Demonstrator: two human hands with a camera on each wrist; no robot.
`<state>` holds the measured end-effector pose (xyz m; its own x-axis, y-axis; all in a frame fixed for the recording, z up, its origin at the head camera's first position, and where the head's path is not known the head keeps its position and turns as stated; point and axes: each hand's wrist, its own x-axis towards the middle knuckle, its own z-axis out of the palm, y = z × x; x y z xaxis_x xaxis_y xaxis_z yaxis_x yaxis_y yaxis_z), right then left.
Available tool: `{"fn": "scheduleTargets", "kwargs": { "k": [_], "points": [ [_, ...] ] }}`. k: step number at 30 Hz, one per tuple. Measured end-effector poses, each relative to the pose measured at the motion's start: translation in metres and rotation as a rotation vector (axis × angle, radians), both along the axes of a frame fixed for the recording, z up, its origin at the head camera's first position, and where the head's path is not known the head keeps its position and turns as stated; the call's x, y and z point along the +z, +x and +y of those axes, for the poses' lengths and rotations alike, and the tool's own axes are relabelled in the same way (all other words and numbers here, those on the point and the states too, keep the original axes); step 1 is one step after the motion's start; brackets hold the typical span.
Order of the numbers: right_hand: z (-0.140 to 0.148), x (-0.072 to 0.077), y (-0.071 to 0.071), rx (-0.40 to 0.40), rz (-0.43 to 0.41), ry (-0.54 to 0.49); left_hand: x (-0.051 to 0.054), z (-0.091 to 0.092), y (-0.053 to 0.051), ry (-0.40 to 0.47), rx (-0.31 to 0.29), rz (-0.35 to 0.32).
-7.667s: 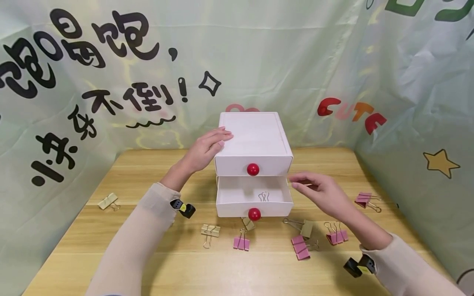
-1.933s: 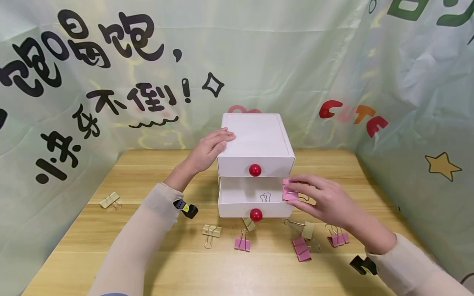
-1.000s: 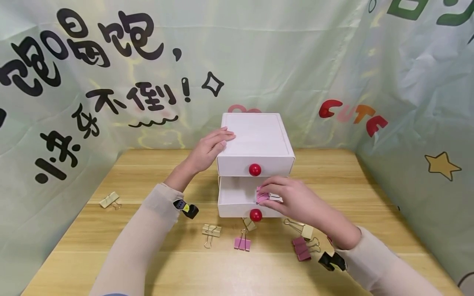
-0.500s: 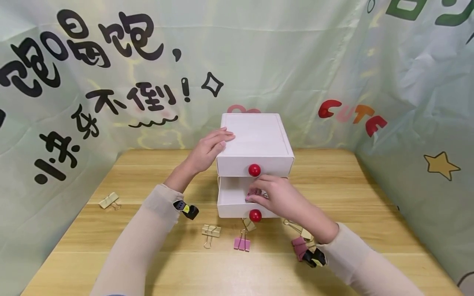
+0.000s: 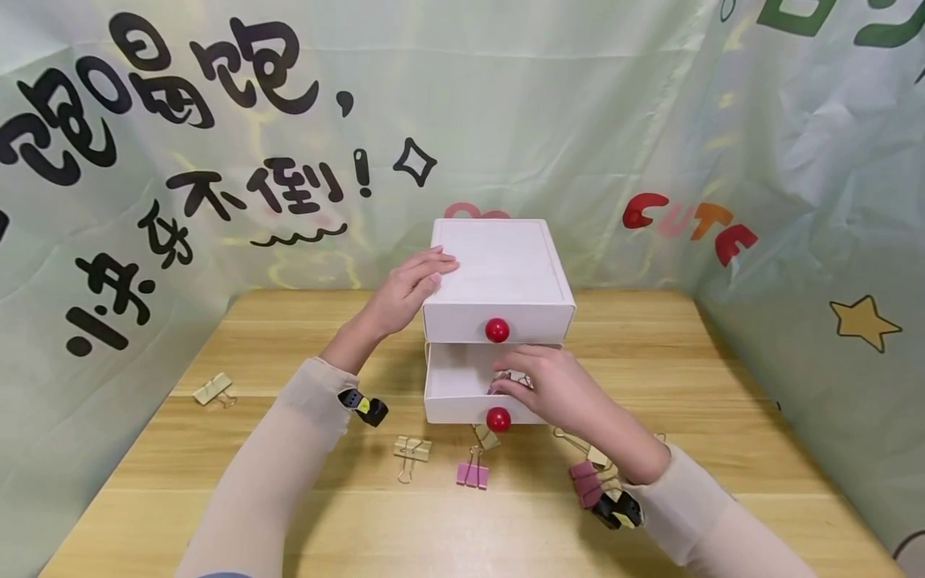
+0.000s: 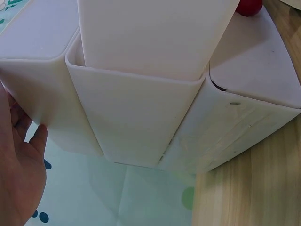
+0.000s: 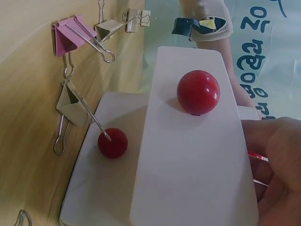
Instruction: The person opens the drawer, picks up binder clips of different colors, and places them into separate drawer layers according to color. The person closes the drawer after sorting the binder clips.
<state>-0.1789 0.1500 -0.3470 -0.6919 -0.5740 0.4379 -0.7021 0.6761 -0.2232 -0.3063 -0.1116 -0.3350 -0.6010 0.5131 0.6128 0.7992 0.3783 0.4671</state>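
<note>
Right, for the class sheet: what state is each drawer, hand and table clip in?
Top drawer: shut
Middle drawer: pulled open
Bottom drawer: shut
Left hand: resting on the top casing
Right hand: partly inside middle drawer, grip unclear
Front pink clips: loose on table
Cream clips: loose on table

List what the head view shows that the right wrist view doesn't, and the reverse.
Only the head view: the yellow star-shaped print and multicoloured "CUTE" lettering on the pale green fabric backdrop.
Only the right wrist view: the lowest white drawer's front with its round red knob.
Both: the pulled-out white drawer, the right hand, a pink metal binder clip and the light wooden table.
</note>
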Motion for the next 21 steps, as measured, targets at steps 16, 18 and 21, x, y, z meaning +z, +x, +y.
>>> {"fn": "scheduleTargets", "kwargs": {
  "k": [16,18,21],
  "points": [
    [0.046,-0.003,0.02,-0.045,-0.049,-0.178,0.001,-0.001,0.0,-0.012,0.015,-0.014],
    [0.051,-0.002,0.023,-0.052,-0.045,-0.183,0.001,0.0,0.0,-0.015,0.019,-0.015],
    [0.06,-0.003,0.028,-0.065,-0.041,-0.203,0.002,0.0,0.001,-0.023,0.023,-0.022]
  ]
}}
